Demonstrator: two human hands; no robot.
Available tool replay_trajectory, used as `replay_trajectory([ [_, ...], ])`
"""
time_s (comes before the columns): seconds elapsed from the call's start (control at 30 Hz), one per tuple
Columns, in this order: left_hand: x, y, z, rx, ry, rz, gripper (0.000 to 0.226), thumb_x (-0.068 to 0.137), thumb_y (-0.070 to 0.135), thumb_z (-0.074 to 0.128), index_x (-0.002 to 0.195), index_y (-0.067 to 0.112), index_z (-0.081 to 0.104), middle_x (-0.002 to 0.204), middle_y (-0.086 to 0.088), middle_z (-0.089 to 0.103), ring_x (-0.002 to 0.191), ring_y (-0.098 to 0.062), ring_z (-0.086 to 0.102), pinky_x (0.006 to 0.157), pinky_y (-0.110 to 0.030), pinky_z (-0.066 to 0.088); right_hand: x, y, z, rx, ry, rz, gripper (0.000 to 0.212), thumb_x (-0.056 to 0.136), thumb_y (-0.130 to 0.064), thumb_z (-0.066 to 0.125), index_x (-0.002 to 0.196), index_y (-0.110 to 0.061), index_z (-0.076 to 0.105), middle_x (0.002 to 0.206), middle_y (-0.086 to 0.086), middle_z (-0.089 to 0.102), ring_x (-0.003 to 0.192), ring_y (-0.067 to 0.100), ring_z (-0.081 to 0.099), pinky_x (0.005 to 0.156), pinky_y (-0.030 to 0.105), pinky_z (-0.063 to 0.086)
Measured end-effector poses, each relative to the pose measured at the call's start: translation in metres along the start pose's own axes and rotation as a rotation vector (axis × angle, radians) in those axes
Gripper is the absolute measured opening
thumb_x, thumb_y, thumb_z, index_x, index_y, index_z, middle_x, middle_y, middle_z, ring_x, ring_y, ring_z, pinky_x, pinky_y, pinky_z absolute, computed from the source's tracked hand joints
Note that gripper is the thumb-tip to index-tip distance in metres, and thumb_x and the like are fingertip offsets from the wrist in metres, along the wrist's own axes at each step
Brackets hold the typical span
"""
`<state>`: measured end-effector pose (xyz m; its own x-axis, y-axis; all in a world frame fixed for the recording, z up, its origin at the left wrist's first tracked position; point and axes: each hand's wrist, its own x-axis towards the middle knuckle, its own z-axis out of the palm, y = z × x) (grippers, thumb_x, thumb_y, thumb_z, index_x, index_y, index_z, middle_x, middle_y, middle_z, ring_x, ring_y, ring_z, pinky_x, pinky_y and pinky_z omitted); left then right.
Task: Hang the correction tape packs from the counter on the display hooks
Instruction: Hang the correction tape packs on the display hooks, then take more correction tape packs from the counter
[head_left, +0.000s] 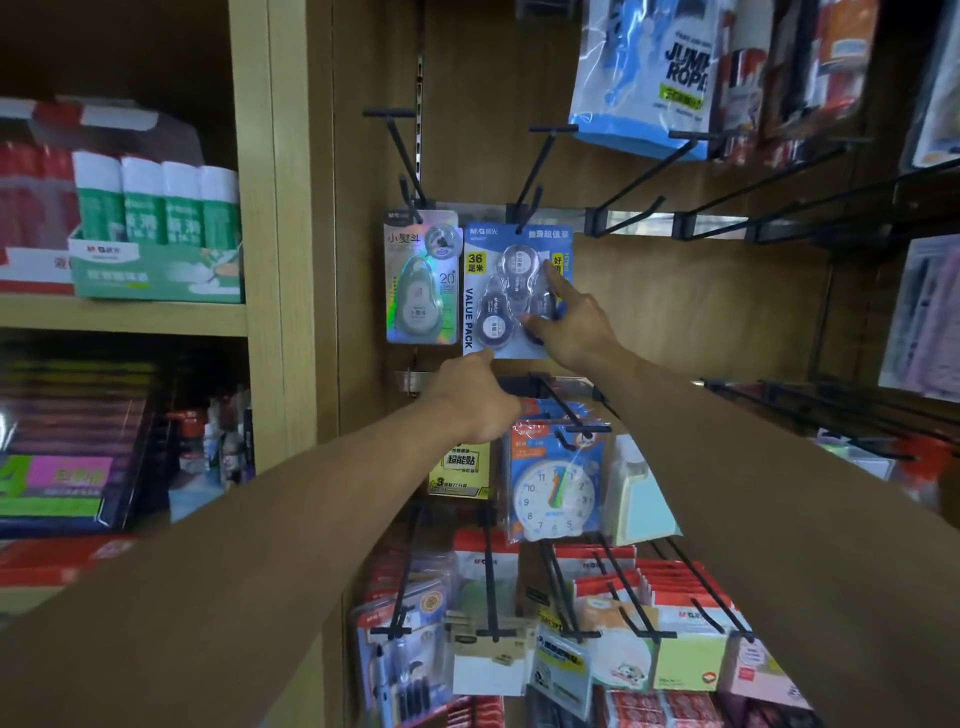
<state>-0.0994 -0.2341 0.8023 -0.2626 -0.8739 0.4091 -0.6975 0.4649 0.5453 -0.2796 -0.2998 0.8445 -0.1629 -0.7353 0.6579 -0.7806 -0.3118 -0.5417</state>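
A blue value pack of correction tapes (511, 260) hangs from a black display hook (524, 202) on the wooden back panel. Left of it a silver single correction tape pack (421, 280) hangs from the neighbouring hook (408, 182). My right hand (569, 317) lies against the front of the blue pack, its forefinger stretched up and its thumb on the blister. My left hand (475, 395) reaches up to the pack's lower left corner, its fingertip touching the bottom edge. The counter is out of view.
Several bare black hooks (639, 208) stick out to the right on the same rail. Below hang a clock toy pack (556, 483), a yellow sticker pack (462, 467) and sticky notes (691, 660). Green glue sticks (156, 208) stand on the left shelf. Jump rope bags (649, 73) hang above.
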Motion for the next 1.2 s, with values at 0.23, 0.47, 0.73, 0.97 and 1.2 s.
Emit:
replay_trajectory([
  [0.23,0.000,0.000,0.002,0.020,0.011,-0.007,0.029,0.083,0.034,0.075,0.107,0.018,0.073,0.111,-0.005,0.074,0.101,-0.026,0.068,0.084,-0.034,0.058,-0.009,-0.006,-0.005,-0.026,0.022,-0.001,0.080,0.094,-0.038,0.069,0.161,-0.035,0.025,0.105,0.013,0.051,0.073,0.017,0.050,0.056,0.016,0.034],
  [0.47,-0.015,0.006,-0.004,0.001,0.074,0.021,0.019,0.083,0.032,0.070,0.085,0.014,0.073,0.091,-0.007,0.073,0.091,-0.030,0.071,0.077,-0.037,0.061,-0.035,-0.017,-0.027,-0.084,0.019,0.037,0.074,0.090,-0.037,0.075,0.155,-0.024,0.042,0.151,0.013,0.045,0.122,0.029,0.060,0.097,0.031,0.047],
  [0.73,-0.059,0.009,-0.003,0.424,0.254,0.381,0.053,0.089,0.029,0.071,0.139,0.020,0.058,0.126,-0.008,0.069,0.121,-0.033,0.062,0.100,-0.043,0.046,-0.084,-0.054,-0.044,0.023,0.127,-0.053,0.041,0.090,-0.016,0.074,0.131,-0.014,0.067,0.114,-0.007,0.061,0.104,0.007,0.062,0.085,0.013,0.044],
  [0.97,-0.151,-0.052,0.062,0.244,0.477,0.734,0.059,0.081,0.009,0.066,0.139,0.004,0.060,0.147,-0.016,0.059,0.144,-0.038,0.047,0.124,-0.058,0.027,-0.215,-0.059,-0.017,0.300,0.310,-0.216,0.022,0.088,-0.003,0.066,0.108,-0.011,0.073,0.088,-0.005,0.071,0.073,0.002,0.062,0.072,0.016,0.050],
  [1.2,-0.293,-0.167,0.180,-0.267,0.168,0.317,0.039,0.090,0.007,0.065,0.129,0.007,0.064,0.128,-0.011,0.067,0.119,-0.028,0.059,0.103,-0.036,0.047,-0.418,0.011,0.066,0.345,0.229,0.170,0.026,0.096,-0.003,0.064,0.104,-0.027,0.067,0.089,-0.011,0.069,0.075,0.002,0.063,0.071,0.018,0.049],
])
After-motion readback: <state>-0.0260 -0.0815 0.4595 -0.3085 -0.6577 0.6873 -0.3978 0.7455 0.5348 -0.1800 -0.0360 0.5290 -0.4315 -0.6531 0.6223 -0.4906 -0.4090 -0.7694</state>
